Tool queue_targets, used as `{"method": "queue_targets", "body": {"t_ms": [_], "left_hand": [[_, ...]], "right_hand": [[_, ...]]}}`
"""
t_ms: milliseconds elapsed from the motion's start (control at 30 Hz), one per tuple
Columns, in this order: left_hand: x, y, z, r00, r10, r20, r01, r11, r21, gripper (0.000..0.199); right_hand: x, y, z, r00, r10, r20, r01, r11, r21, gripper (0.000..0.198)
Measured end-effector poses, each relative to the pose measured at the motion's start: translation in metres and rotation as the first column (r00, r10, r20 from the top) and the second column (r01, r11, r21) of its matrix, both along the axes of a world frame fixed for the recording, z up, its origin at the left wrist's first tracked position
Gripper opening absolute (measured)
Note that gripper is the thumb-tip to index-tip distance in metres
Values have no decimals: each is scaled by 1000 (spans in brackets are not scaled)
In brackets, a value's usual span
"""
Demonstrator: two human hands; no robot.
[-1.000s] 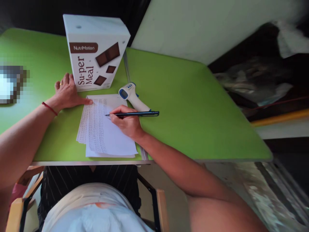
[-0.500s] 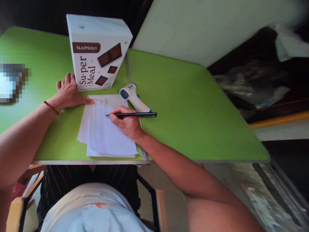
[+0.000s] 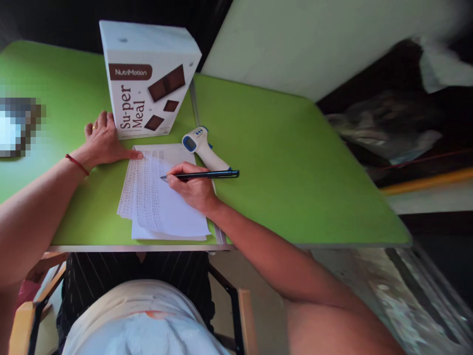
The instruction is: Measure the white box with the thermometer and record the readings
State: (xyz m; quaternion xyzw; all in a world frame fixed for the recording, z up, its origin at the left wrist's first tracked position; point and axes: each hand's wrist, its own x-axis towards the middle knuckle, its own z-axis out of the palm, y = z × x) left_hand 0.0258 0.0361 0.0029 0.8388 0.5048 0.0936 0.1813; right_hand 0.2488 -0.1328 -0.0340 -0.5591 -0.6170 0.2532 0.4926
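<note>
In my right hand (image 3: pixel 194 190) is a dark pen (image 3: pixel 210 174), its tip at the sheets of paper (image 3: pixel 177 212) and its rear end pointing right. Columns of small handwriting fill the left part of the top sheet; its right part is blank. Another written sheet sticks out beneath on the left. My left hand (image 3: pixel 104 138) lies spread on the table, the thumb resting on the paper's upper left edge and the fingers beside the white box. A ring and a red wrist cord show on that arm.
A white box (image 3: pixel 155 91) printed with chocolate pieces stands upright behind the paper. A white and blue infrared thermometer (image 3: pixel 207 150) lies just beyond my right hand. The green table (image 3: pixel 295 172) has a seam near the paper's right side. A pixelated object (image 3: pixel 13 128) sits far left.
Hardly anything differs. The whole view has shifted slightly, while the pen stays at about the same place on the paper and my left hand keeps its position.
</note>
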Motion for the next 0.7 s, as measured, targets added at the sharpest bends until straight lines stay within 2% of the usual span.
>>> {"method": "queue_targets", "body": {"t_ms": [200, 533, 700], "left_hand": [[2, -5, 8, 999, 21, 29, -20, 999, -30, 154], [9, -16, 20, 996, 68, -60, -70, 997, -27, 149], [5, -11, 16, 999, 41, -5, -41, 999, -36, 157]], "right_hand": [[2, 0, -4, 1000, -14, 5, 14, 999, 42, 13], [2, 1, -6, 999, 28, 20, -29, 995, 97, 9], [3, 0, -4, 1000, 21, 13, -22, 997, 75, 11]]}}
